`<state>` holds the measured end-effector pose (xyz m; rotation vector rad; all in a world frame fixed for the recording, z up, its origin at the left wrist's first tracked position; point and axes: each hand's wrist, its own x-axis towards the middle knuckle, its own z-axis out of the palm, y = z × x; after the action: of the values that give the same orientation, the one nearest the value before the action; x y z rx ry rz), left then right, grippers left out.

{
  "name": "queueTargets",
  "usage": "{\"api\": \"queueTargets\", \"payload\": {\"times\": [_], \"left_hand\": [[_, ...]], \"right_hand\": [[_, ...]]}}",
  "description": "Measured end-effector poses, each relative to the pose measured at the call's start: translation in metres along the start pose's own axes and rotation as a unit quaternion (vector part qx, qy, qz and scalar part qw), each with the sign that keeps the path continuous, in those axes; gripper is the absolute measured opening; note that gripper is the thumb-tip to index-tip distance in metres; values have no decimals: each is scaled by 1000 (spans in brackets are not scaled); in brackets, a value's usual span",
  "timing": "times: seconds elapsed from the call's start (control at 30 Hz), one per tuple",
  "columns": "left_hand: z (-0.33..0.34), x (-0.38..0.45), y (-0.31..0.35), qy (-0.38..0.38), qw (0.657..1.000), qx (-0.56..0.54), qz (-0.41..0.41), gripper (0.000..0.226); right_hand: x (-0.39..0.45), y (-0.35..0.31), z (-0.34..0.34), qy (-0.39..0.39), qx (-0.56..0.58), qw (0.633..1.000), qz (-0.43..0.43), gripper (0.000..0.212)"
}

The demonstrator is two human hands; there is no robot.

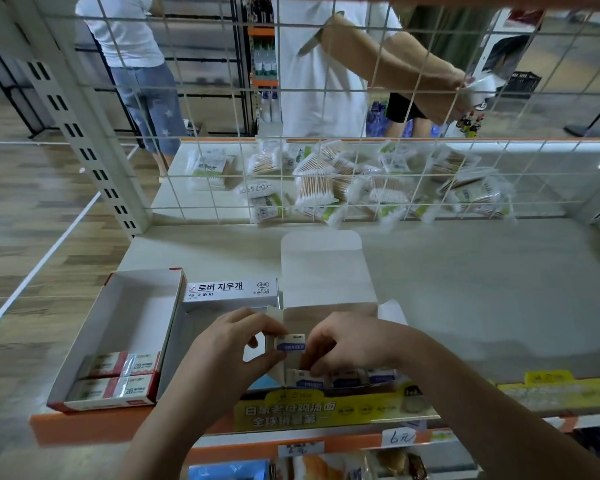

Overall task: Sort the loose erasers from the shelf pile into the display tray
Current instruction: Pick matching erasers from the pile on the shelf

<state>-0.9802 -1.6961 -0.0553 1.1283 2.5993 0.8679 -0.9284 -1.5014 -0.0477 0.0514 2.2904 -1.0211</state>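
head view: left hand [232, 344] and right hand [347, 344] both pinch one blue-banded eraser [291, 344]; two 2b erasers [118, 377] lie in the red-edged box [94, 344]; erasers beneath the hands are partly hidden.

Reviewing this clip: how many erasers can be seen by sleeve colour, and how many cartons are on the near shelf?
Red-sleeved 2B erasers in the left tray: 2
Blue-sleeved eraser pinched between the left hand and right hand: 1
Blue-sleeved erasers in the open carton: about 3, partly hidden
Cartons, counting the tray and the lettered box: 3
Total: about 6 erasers, 3 cartons
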Motion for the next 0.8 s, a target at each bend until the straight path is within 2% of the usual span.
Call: {"api": "queueTargets", "payload": {"times": [0.23,0.47,0.67,0.8], "left_hand": [[-1,1,2,-8,1000,8,-1,20],[-6,7,9,-20,998,60,28,17],[-9,21,29,-60,974,203,74,28],[-4,31,41,-83,950,281,109,24]], "right_hand": [[0,-7,2,6,-41,999,7,18],[1,-8,8,62,-68,996,19,14],[-9,-6,4,86,-67,994,26,8],[-16,0,-3,114,-102,988,36,18]]}}
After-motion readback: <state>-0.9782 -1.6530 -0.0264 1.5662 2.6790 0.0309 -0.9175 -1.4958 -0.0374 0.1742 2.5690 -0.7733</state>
